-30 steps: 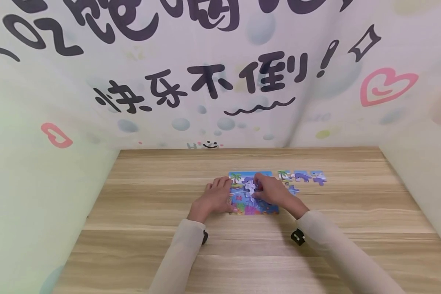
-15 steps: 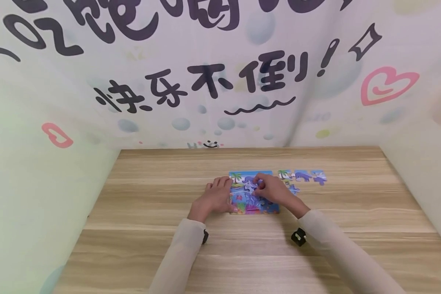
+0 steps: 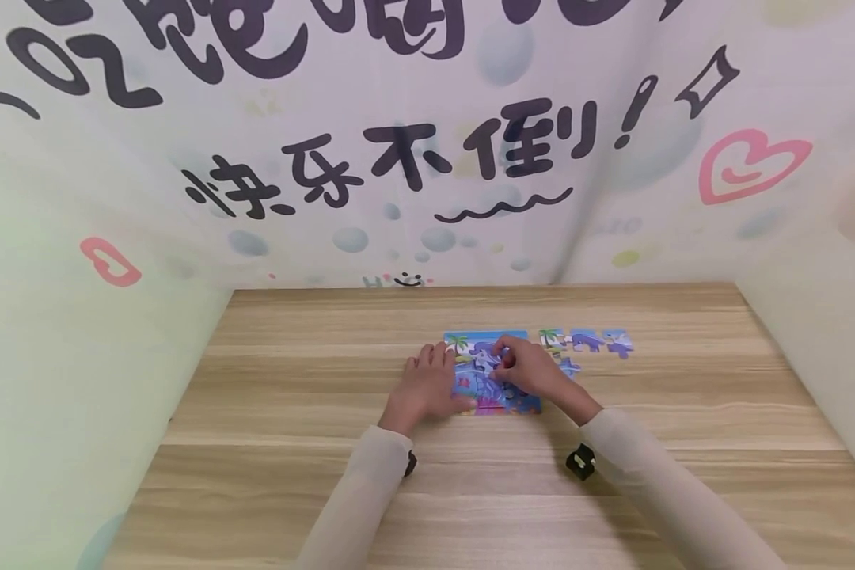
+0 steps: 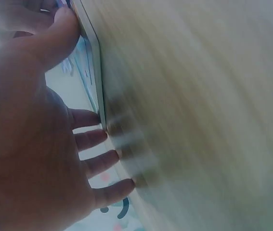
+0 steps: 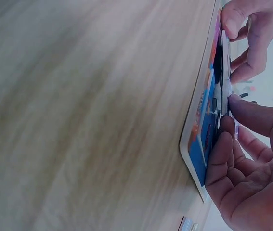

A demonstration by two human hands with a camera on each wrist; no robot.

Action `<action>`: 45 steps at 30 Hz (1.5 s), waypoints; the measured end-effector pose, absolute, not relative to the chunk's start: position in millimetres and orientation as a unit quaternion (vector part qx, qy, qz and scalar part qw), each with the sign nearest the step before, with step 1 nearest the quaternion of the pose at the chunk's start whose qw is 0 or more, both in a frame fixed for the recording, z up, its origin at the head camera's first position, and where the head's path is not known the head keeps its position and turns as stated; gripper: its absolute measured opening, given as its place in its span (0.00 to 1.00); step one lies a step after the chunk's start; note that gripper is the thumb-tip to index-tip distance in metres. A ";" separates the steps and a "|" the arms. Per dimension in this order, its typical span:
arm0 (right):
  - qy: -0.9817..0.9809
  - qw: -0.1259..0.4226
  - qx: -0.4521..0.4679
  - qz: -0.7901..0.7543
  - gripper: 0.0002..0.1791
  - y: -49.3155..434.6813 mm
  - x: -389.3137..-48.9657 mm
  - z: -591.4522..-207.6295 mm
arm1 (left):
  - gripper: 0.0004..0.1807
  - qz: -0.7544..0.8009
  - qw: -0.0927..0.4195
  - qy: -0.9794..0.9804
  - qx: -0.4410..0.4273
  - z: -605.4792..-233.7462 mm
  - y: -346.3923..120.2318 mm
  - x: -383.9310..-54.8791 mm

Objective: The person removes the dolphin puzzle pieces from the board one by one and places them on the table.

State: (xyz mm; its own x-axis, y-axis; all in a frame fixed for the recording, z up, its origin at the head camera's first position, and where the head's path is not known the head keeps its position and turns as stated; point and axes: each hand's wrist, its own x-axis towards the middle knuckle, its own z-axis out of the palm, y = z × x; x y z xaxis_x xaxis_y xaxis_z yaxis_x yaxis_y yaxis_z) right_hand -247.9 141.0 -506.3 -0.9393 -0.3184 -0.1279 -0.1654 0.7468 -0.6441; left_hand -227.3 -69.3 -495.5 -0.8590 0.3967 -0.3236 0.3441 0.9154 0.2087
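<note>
A blue sea-scene jigsaw board [image 3: 488,336] lies flat on the wooden table, with a palm tree, dolphin and coral printed on it. My right hand [image 3: 533,368] pinches a joined bit of puzzle pieces [image 5: 226,72] between thumb and index finger, its edge raised over the board in the right wrist view. The left hand [image 3: 429,384] lies along the board's left side. Its fingers [image 4: 100,166] are extended, tips at the board edge and table, while its thumb [image 4: 64,33] reaches over the board. The right hand covers part of the picture.
Just right of the board lie several loose puzzle pieces, among them a palm tree piece [image 3: 550,339], a dolphin piece [image 3: 586,342] and a corner piece [image 3: 617,342]. White printed cloth walls [image 3: 313,261] enclose the table [image 3: 292,491] at the back and sides.
The left hand has shifted right, further over the board's left edge. The pinched pieces tilted lower in the first half second; the right hand has hardly moved.
</note>
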 end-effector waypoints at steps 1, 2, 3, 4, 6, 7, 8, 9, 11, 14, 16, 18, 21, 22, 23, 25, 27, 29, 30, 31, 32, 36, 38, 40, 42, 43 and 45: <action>0.928 0.115 -0.131 -0.330 0.14 140.9 -247.9 -506.4 | 0.54 0.065 0.181 0.963 0.186 -496.9 -67.4 -226.6; 0.928 0.115 -0.129 -0.330 0.14 140.8 -247.8 -506.5 | 0.53 0.061 0.180 0.965 0.181 -497.9 -65.6 -226.0; 0.928 0.115 -0.131 -0.330 0.14 140.8 -247.9 -506.8 | 0.53 0.058 0.179 0.966 0.176 -498.4 -64.0 -225.4; 0.928 0.115 -0.131 -0.330 0.14 140.9 -247.7 -506.7 | 0.53 0.056 0.180 0.967 0.171 -498.9 -62.6 -225.2; 0.926 0.116 -0.131 -0.334 0.14 140.8 -247.7 -506.9 | 0.53 0.052 0.179 0.968 0.165 -498.7 -60.3 -224.6; 0.926 0.116 -0.131 -0.335 0.14 140.8 -247.7 -506.9 | 0.52 0.051 0.178 0.969 0.163 -497.9 -59.5 -224.2; 0.925 0.116 -0.132 -0.336 0.14 140.7 -247.8 -506.9 | 0.52 0.049 0.177 0.970 0.162 -497.3 -58.8 -224.1; 0.925 0.116 -0.132 -0.336 0.14 140.8 -247.9 -506.9 | 0.52 0.047 0.177 0.970 0.160 -496.8 -58.4 -224.0; 0.924 0.117 -0.128 -0.340 0.14 140.5 -248.2 -507.0 | 0.51 0.043 0.176 0.971 0.158 -495.9 -57.9 -224.1; 0.921 0.119 -0.125 -0.349 0.14 140.9 -248.6 -506.8 | 0.51 0.044 0.173 0.971 0.159 -495.4 -58.3 -224.6; 0.915 0.123 -0.119 -0.366 0.13 141.8 -248.8 -506.8 | 0.51 0.049 0.175 0.970 0.164 -496.1 -59.6 -225.3; 0.905 0.128 -0.112 -0.391 0.12 143.3 -248.8 -506.9 | 0.51 0.058 0.183 0.967 0.170 -496.9 -62.3 -226.7; 0.887 0.131 -0.106 -0.429 0.11 147.3 -248.5 -506.4 | 0.49 0.080 0.189 0.962 0.180 -496.3 -68.1 -228.7; 0.882 0.132 -0.104 -0.439 0.11 149.2 -248.3 -506.2 | 0.48 0.087 0.192 0.960 0.183 -495.4 -70.1 -229.3; 0.878 0.132 -0.103 -0.448 0.11 151.4 -248.2 -505.6 | 0.47 0.094 0.193 0.959 0.187 -494.3 -71.9 -229.9; 0.871 0.135 -0.102 -0.462 0.11 156.9 -247.9 -503.7 | 0.46 0.108 0.194 0.955 0.195 -492.7 -74.9 -230.6; 0.865 0.140 -0.095 -0.472 0.11 163.6 -248.4 -502.7 | 0.45 0.117 0.199 0.952 0.201 -492.3 -77.0 -231.1; 0.859 0.147 -0.093 -0.481 0.12 171.4 -248.9 -501.0 | 0.45 0.120 0.203 0.950 0.205 -492.8 -78.4 -231.5; 0.856 0.151 -0.092 -0.487 0.12 175.6 -249.3 -500.5 | 0.45 0.119 0.204 0.950 0.205 -493.4 -78.8 -231.6; 0.854 0.153 -0.089 -0.489 0.12 179.9 -249.5 -500.1 | 0.46 0.118 0.205 0.950 0.206 -493.5 -79.1 -231.6; 0.853 0.156 -0.088 -0.489 0.12 184.5 -249.8 -500.0 | 0.46 0.116 0.204 0.950 0.207 -493.4 -79.2 -231.3; 0.852 0.166 -0.083 -0.489 0.14 203.0 -249.5 -499.5 | 0.51 0.101 0.203 0.950 0.213 -492.8 -79.6 -229.9; 0.852 0.169 -0.083 -0.488 0.15 212.6 -248.9 -499.9 | 0.53 0.094 0.201 0.951 0.217 -493.3 -79.1 -229.4; 0.851 0.170 -0.083 -0.490 0.16 221.2 -248.2 -500.1 | 0.54 0.089 0.200 0.952 0.216 -494.1 -78.7 -229.4; 0.852 0.169 -0.082 -0.489 0.16 229.0 -247.7 -500.4 | 0.54 0.088 0.198 0.952 0.214 -495.0 -78.2 -229.7; 0.852 0.168 -0.080 -0.489 0.16 232.3 -247.0 -500.0 | 0.54 0.090 0.199 0.952 0.213 -495.1 -78.0 -229.7; 0.856 0.164 -0.076 -0.484 0.16 238.8 -245.8 -499.9 | 0.54 0.092 0.200 0.952 0.211 -495.6 -77.5 -230.0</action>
State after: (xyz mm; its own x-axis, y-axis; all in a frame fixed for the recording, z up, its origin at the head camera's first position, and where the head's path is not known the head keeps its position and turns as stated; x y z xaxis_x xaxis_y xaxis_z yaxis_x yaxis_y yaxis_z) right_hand -245.8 238.8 -499.9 -0.9348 -0.2892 -0.2062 0.0273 0.5204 -0.8535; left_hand -230.0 -77.5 -495.6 -0.8306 0.4393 -0.3424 0.3658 0.8938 0.2595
